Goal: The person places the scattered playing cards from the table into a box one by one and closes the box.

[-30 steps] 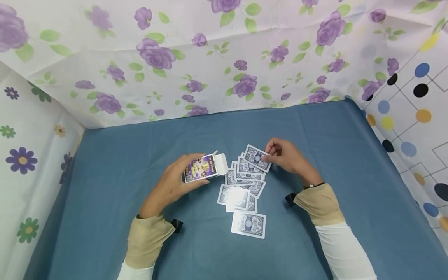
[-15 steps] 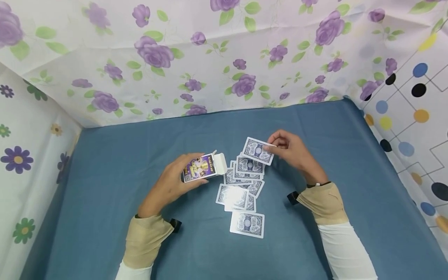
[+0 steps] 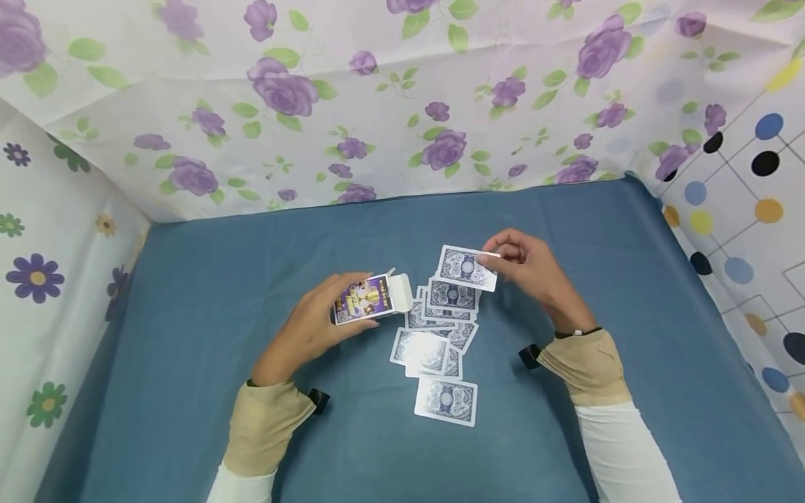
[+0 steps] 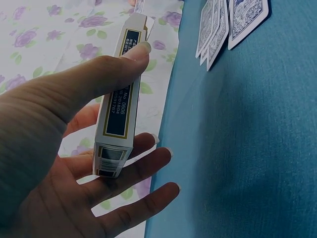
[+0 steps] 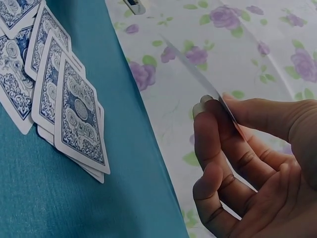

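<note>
In the head view we see a blue cloth (image 3: 220,279) spread across the middle, bordered by a rose-printed sheet (image 3: 377,133) in purple and green at twelve o'clock, a daisy-printed sheet (image 3: 69,279) at nine o'clock and a white dotted sheet (image 3: 748,234) with thin grey lines at three o'clock.

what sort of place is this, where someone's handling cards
Likely a makeshift indoor tabletop booth, though the room beyond isn't shown: a blue cloth covers the work surface, a purple-flowered sheet hangs along the far edge, and a dotted sheet borders the right side.
</note>
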Available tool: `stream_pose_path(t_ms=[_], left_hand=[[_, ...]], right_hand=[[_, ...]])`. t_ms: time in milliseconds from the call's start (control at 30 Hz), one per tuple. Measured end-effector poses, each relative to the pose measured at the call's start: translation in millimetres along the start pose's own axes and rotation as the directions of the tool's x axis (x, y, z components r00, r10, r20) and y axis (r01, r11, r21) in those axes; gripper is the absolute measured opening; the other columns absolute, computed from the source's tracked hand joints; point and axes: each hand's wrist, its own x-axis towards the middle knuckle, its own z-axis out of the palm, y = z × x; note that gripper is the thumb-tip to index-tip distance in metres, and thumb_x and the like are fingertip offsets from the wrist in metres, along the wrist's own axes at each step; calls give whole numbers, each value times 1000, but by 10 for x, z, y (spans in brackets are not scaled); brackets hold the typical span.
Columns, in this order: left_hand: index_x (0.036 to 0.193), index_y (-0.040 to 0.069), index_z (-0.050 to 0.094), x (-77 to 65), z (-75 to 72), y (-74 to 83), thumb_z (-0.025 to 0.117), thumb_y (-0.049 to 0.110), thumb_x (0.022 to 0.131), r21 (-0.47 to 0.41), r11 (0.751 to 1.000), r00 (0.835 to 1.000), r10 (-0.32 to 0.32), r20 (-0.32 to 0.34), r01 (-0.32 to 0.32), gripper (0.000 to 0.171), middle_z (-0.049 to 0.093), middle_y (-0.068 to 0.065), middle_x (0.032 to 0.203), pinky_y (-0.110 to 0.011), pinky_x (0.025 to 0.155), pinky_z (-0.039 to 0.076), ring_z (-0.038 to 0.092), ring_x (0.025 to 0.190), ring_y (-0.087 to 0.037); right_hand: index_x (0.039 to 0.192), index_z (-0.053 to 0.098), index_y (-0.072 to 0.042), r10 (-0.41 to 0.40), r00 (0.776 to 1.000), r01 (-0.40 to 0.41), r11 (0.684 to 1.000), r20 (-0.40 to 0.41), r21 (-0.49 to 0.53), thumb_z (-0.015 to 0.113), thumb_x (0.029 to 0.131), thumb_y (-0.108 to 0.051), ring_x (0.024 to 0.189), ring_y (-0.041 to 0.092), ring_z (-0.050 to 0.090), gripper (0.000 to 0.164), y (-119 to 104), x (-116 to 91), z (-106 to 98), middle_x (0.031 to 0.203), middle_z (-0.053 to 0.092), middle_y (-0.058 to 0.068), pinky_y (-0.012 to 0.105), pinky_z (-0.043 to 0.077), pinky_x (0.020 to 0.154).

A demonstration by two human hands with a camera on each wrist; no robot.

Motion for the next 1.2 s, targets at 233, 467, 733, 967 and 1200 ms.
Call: stream_pose_path(t_ms=[233, 467, 733, 967, 1200], left_hand=[[142, 25, 52, 27, 17, 2, 78, 46, 80, -2, 1000, 1000, 13, 4, -13, 71, 58, 1, 122, -38, 81, 43, 51, 96, -16], [142, 25, 52, 34, 33, 16, 78, 46, 79, 0, 1000, 1000, 9, 13, -8, 72, 58, 0, 127, -39, 84, 43, 52, 99, -17], [142, 23, 52, 31, 51, 5, 78, 47, 79, 2, 1000, 1000, 18, 11, -18, 72, 58, 0, 123, -38, 80, 43, 52, 95, -16], [142, 24, 52, 37, 59, 3, 78, 46, 80, 0, 1000, 1000, 16, 19, -16, 71, 58, 0, 125, -38, 80, 43, 52, 95, -16], [141, 24, 53, 38, 63, 0, 78, 45, 79, -1, 1000, 1000, 22, 17, -22, 71, 59, 0, 123, -37, 79, 43, 51, 94, -17]], right_hand=[[111, 63, 2, -4, 1000, 4, 1000, 13, 14, 69, 92, -16, 66, 34, 45, 27, -122, -40, -5, 64, 52, 4, 30, 41, 61], [111, 65, -3, -14, 1000, 14, 1000, 15, 23, 70, 91, -21, 64, 25, 46, 28, -54, -33, 18, 66, 49, 11, 32, 41, 63], [110, 64, -5, -33, 997, 30, 998, 71, 49, 71, 90, -26, 61, 21, 42, 30, -71, -20, 139, 67, 50, 10, 32, 38, 62], [108, 65, -5, -52, 996, 47, 997, 79, 62, 73, 89, -24, 57, 17, 37, 27, -78, -16, 249, 63, 43, 4, 28, 34, 59], [105, 65, -4, -106, 991, 101, 993, 86, 53, 72, 90, -19, 54, 16, 31, 23, -97, -5, 346, 61, 39, 6, 27, 29, 55]])
